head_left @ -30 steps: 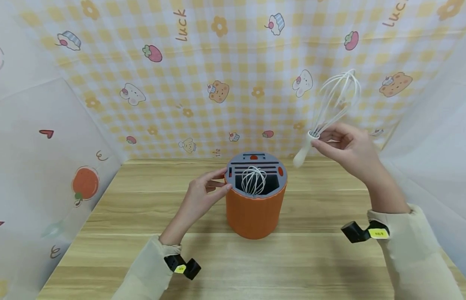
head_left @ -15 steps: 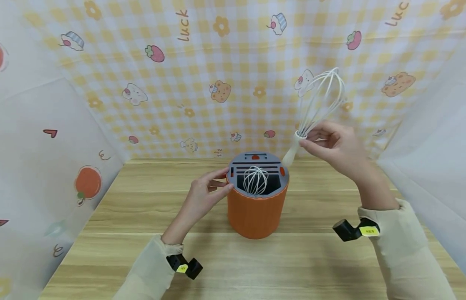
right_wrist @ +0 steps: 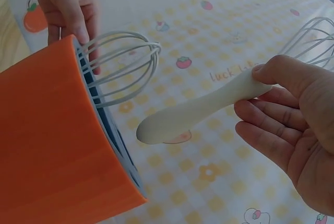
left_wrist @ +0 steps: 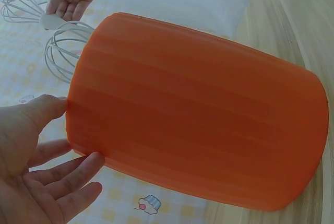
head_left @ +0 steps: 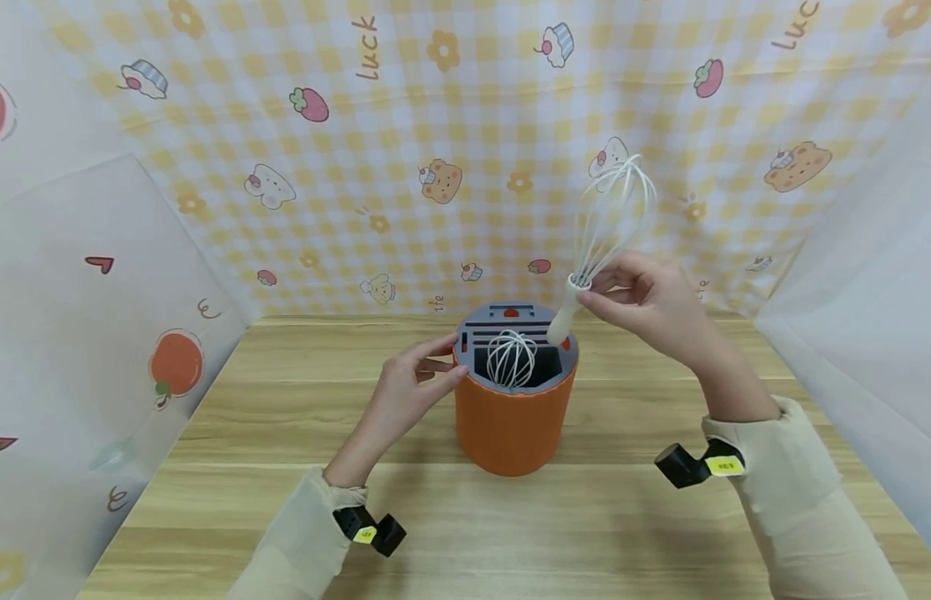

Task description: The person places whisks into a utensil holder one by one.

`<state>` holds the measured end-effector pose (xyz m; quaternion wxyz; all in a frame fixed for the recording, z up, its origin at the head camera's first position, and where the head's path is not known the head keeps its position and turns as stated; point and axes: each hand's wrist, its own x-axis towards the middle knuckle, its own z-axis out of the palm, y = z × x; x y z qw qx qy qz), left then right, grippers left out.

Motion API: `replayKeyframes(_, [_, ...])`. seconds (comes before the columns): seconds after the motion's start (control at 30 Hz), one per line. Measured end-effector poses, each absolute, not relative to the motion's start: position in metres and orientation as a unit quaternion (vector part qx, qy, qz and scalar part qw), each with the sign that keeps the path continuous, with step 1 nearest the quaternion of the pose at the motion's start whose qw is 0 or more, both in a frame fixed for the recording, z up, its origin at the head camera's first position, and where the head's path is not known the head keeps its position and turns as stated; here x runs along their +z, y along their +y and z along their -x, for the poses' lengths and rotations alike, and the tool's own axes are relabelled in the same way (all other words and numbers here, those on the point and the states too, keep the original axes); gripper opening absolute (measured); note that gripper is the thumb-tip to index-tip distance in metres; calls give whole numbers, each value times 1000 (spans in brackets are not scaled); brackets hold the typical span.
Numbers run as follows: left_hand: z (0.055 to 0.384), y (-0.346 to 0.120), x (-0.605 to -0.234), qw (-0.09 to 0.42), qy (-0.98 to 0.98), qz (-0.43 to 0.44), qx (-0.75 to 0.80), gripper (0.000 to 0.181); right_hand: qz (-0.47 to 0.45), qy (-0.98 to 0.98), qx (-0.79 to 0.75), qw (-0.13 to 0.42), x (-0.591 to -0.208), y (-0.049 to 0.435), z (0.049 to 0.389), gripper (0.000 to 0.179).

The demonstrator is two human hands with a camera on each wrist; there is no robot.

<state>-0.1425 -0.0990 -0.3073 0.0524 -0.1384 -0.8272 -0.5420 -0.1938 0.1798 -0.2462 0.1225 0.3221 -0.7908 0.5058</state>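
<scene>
An orange utensil holder (head_left: 510,433) with a grey slotted top stands upright on the wooden table. Inside its large front opening is one white whisk (head_left: 511,360), wires up, its handle hidden. At the left of the rim my left hand (head_left: 412,383) holds the holder, thumb in front and fingers farther back; some fingers are free of it in the left wrist view. My right hand (head_left: 648,304) pinches a second whisk (head_left: 564,323) near the top of its cream handle. That whisk is tilted, wires up, its handle end overlapping the right side of the holder's top in the head view.
The top has several narrow slots (head_left: 510,335) behind the large opening and smaller holes near the edge. A checked yellow cloth (head_left: 360,167) hangs behind the table (head_left: 285,417). White sheets (head_left: 75,375) stand at both sides.
My right hand has moved left and slightly down with its whisk, bringing the handle end from beside the holder to over its right edge. The left hand stays at the rim.
</scene>
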Motion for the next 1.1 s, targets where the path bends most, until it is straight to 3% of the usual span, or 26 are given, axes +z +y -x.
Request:
replayKeyframes(0.9, [144, -99, -309, 57, -822, 151, -547, 44, -331, -823, 461, -16, -280, 166, 204, 19])
replayKeyframes(1.1, [143, -99, -308, 53, -822, 146, -548, 43, -341, -826, 449, -23, -287, 164, 207, 18])
